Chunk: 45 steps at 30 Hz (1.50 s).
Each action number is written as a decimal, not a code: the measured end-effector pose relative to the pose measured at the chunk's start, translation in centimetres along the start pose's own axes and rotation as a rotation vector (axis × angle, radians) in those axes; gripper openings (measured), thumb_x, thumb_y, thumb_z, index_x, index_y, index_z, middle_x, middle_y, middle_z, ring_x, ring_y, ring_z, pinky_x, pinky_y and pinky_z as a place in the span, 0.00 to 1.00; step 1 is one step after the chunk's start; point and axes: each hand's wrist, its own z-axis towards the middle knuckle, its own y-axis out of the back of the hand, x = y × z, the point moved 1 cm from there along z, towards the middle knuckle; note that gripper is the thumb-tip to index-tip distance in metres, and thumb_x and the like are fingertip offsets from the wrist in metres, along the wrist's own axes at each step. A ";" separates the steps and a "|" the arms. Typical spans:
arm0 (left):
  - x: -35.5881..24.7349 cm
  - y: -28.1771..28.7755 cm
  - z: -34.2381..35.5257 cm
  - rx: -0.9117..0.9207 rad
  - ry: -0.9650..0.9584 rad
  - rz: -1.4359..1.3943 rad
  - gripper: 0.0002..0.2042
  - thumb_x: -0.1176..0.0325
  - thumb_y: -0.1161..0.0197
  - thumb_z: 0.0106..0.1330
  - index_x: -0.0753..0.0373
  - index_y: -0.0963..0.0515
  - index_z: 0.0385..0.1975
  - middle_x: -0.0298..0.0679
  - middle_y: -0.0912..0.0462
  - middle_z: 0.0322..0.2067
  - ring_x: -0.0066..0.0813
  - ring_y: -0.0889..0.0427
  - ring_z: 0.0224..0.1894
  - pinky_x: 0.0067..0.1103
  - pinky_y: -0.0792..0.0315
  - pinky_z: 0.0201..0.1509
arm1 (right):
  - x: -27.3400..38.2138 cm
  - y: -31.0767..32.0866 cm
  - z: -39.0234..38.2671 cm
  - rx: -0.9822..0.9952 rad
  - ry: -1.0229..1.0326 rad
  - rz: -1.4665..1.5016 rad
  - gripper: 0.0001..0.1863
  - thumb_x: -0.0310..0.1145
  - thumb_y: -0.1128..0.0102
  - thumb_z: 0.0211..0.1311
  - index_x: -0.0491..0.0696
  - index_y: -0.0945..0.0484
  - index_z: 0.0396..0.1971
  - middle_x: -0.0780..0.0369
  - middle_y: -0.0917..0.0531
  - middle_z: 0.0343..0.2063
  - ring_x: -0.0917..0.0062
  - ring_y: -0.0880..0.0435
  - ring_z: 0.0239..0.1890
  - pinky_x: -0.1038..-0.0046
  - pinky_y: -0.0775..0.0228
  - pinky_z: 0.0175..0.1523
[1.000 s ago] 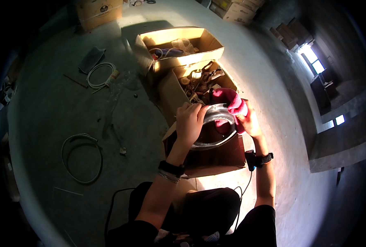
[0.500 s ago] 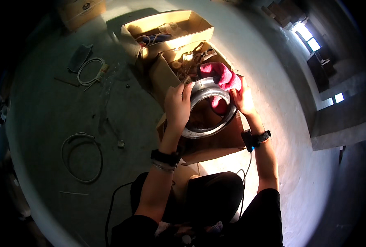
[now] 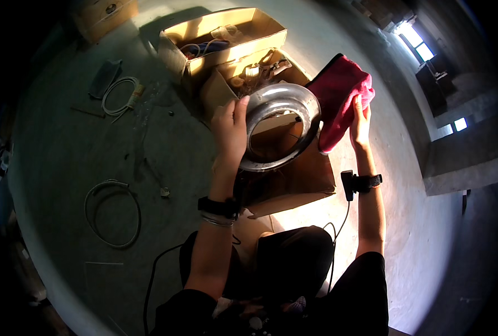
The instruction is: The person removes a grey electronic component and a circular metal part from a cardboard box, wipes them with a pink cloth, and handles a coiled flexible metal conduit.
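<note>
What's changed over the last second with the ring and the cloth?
The right hand has drawn the red cloth off to the right, so it no longer shows through the opening of the metal ring. Whether its edge touches the ring is unclear. Nothing was let go: the left hand still grips the ring. The cardboard boxes and grey hose stayed put.

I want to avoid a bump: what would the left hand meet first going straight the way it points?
Apart from the ring it holds, the left hand would probably meet the middle box first; depth is unclear, so it might pass above.
</note>
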 end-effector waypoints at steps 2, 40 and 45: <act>0.5 0.4 0.6 -0.011 -0.005 -0.011 0.15 0.61 0.49 0.63 0.68 0.28 0.22 0.51 0.29 0.20 0.48 0.31 0.26 0.34 0.37 0.31 | 0.3 -0.1 -0.4 0.081 -0.015 -0.099 0.21 0.42 0.52 0.63 0.43 0.34 0.50 0.66 0.26 0.41 0.82 0.31 0.43 0.78 0.40 0.51; -5.1 2.6 1.8 -0.036 -0.526 0.354 0.14 0.62 0.38 0.54 0.61 0.28 0.35 0.42 0.28 0.33 0.41 0.30 0.37 0.33 0.38 0.46 | 5.3 -7.0 -2.4 0.373 0.246 -0.665 0.20 0.29 0.46 0.55 0.39 0.37 0.47 0.44 0.24 0.32 0.51 0.25 0.38 0.66 0.33 0.41; -5.6 2.7 1.8 0.042 -0.536 0.153 0.09 0.67 0.37 0.53 0.64 0.27 0.28 0.41 0.26 0.27 0.39 0.30 0.34 0.31 0.38 0.43 | 9.3 -7.8 -2.4 0.527 0.477 -0.914 0.19 0.29 0.42 0.50 0.42 0.33 0.43 0.51 0.26 0.36 0.56 0.27 0.40 0.65 0.36 0.47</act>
